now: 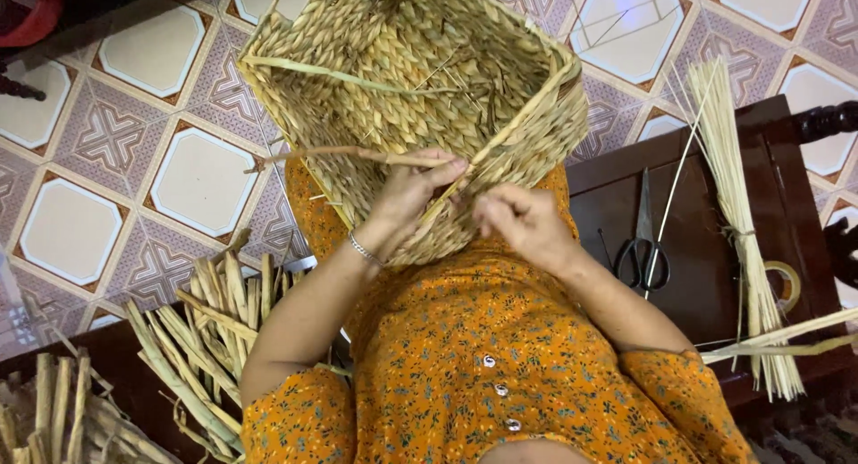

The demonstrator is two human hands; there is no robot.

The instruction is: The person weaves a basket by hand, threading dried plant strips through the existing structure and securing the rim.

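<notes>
Coarse braided straw basket (402, 80), boxy, just above both sets of fingers. Left hand (413, 194) pinching a flat dried strand (357, 154); right hand (523, 221) curled, grip probably on rim, unclear.

We count one square basket of braided tan straw (402, 80), one pair of black-handled steel scissors (643, 249), one tied bundle of thin pale reed sticks (742, 223), one roll of clear tape (786, 285), and two heaps of dried flat stalks (214, 339), (54, 419).

Basket (402, 62) on lap, scissors (642, 249) right, reeds (210, 321) left
</notes>
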